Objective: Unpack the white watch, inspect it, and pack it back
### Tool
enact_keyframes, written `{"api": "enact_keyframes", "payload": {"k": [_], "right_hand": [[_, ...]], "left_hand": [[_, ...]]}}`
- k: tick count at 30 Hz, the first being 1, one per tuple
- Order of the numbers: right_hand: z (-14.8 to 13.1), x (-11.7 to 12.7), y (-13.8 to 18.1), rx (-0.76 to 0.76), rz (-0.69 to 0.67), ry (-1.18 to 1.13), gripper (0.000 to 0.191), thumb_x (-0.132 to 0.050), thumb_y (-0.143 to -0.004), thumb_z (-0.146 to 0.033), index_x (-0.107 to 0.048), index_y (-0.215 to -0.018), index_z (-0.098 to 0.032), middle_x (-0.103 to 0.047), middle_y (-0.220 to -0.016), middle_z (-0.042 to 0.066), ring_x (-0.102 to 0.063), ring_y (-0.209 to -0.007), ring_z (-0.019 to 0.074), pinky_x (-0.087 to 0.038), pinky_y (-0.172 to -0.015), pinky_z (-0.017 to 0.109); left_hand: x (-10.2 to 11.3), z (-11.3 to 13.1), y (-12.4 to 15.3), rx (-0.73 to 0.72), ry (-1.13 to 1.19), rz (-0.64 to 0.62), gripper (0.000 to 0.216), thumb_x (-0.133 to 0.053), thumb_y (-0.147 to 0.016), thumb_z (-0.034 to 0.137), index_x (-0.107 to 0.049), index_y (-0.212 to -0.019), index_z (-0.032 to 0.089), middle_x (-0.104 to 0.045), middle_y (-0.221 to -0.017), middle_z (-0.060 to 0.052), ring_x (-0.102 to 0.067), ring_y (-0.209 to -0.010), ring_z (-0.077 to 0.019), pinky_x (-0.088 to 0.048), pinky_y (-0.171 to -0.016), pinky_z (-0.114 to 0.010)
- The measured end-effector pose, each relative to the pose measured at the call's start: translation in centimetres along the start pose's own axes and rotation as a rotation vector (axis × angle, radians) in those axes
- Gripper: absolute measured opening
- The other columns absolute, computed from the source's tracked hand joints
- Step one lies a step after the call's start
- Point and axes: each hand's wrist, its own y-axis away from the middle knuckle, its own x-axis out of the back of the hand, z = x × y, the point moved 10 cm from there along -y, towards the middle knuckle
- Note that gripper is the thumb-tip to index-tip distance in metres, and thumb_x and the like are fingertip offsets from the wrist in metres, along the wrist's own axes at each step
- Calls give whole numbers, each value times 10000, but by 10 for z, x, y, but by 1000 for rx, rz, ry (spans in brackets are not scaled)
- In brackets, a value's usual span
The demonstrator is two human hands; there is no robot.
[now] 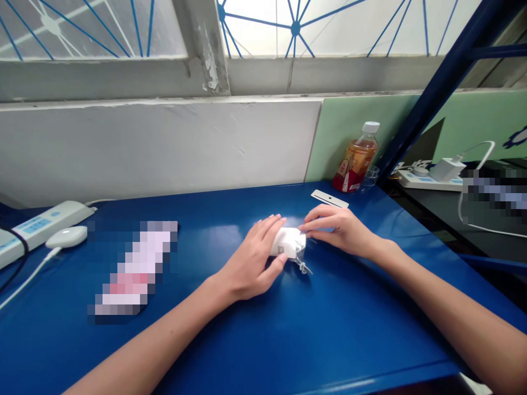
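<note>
My left hand (pixel 256 262) clasps the white packet (pixel 289 240) on the tabletop (pixel 263 343), likely to steady it; at its two o'clock, my right hand (pixel 340 227) pinches its edge.

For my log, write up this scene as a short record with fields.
Surface: blue table
Left hand: lies over a small white packet, thumb on its near side
Right hand: at the packet's right end; whether it grips is unclear
Packet details: clear plastic and a thin string at the right end
Far right: capped bottle, with a flat white strip nearer the hands
Left side: power strip, white charger, pixelated item
</note>
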Motion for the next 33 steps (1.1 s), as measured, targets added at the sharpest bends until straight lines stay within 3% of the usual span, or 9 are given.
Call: {"api": "enact_keyframes", "payload": {"k": [3, 8, 12, 15, 19, 22, 29, 33], "right_hand": [[2, 14, -3, -85, 106, -163, 105, -719, -850, -287, -793, -913, -247, -723, -913, 55, -668, -806, 193, -546, -750, 347], [17, 32, 0, -295, 313, -389, 88, -759, -805, -319, -784, -787, -237, -722, -808, 37, -646, -787, 197, -531, -733, 344], [33, 24, 3, -465, 315, -490, 180, -748, -798, -363, -765, -721, -202, -692, -711, 27, -582, -647, 151, -500, -593, 291], [36, 15, 4, -498, 275, -484, 213, -747, -787, -390, -762, -728, -185, -700, -720, 33, -582, -628, 146, -496, -571, 285], [38, -1, 6, -488, 207, -432, 241, -706, -822, -403, -761, -784, -172, -726, -773, 48, -608, -656, 155, -495, -591, 290], [39, -7, 8, -490, 197, -342, 245, -680, -843, -394, -762, -809, -166, -746, -800, 57, -639, -695, 175, -503, -629, 304], [40, -11, 11, -469, 160, -12, 207, -619, -889, -341, -763, -842, -200, -769, -871, 69, -690, -800, 225, -524, -695, 346], [40, -13, 10, -400, 92, 161, 202, -599, -911, -309, -757, -837, -208, -763, -886, 75, -679, -852, 248, -516, -789, 393]], "left_hand": [[16, -4, 2, 4, 72, 157, 487, -299, -1004, 243, -289, -1480, 141, -374, -1527, -163, -330, -1434, -259, -309, -1168, -472], [29, -10, 7, 17, 115, 322, 456, -293, -999, 226, -328, -1449, 158, -433, -1470, -154, -392, -1389, -271, -345, -1142, -485], [35, -5, 9, -3, 93, 383, 500, -382, -973, 243, -301, -1463, 182, -417, -1472, -154, -409, -1375, -286, -382, -1116, -498], [38, 3, 9, -31, 23, 400, 622, -525, -912, 271, -273, -1474, 181, -374, -1493, -178, -371, -1398, -317, -376, -1116, -521], [35, 18, 7, -130, -46, 363, 750, -661, -833, 314, -286, -1467, 174, -359, -1501, -201, -360, -1402, -348, -380, -1110, -533], [28, 23, 5, -182, -80, 302, 746, -704, -817, 357, -340, -1442, 176, -457, -1444, -189, -406, -1373, -346, -391, -1106, -523], [0, 4, -1, -38, -81, 48, 735, -698, -824, 476, -438, -1437, 163, -502, -1448, -178, -454, -1352, -348, -416, -1094, -520], [-2, 2, -1, -29, -124, 43, 663, -643, -871, 476, -485, -1414, 129, -490, -1461, -184, -446, -1364, -340, -422, -1097, -504]]}}
